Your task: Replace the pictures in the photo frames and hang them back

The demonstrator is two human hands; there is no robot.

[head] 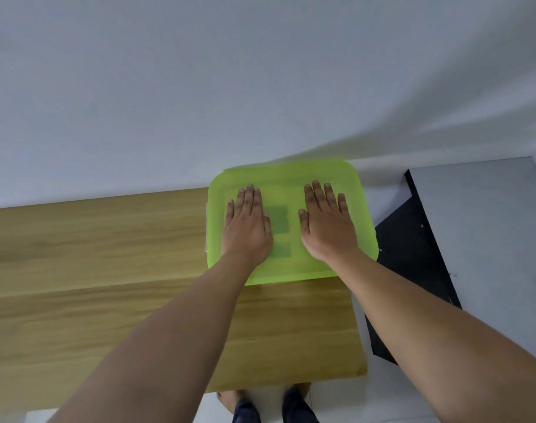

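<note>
A translucent lime-green box lid (291, 178) covers a container at the far right end of the wooden table (93, 254), against the white wall. My left hand (247, 227) lies flat on the lid's left half, fingers straight and together. My right hand (326, 224) lies flat on the right half, fingers slightly spread. Two dark rectangular shapes (279, 230) show dimly through the lid between my hands; what they are I cannot make out. No photo frame or picture is plainly visible.
A black panel (413, 264) leans beside the table's right end on the pale floor (489, 239). The white wall (260, 87) rises just behind the box. My feet (266, 404) show below the table's near edge.
</note>
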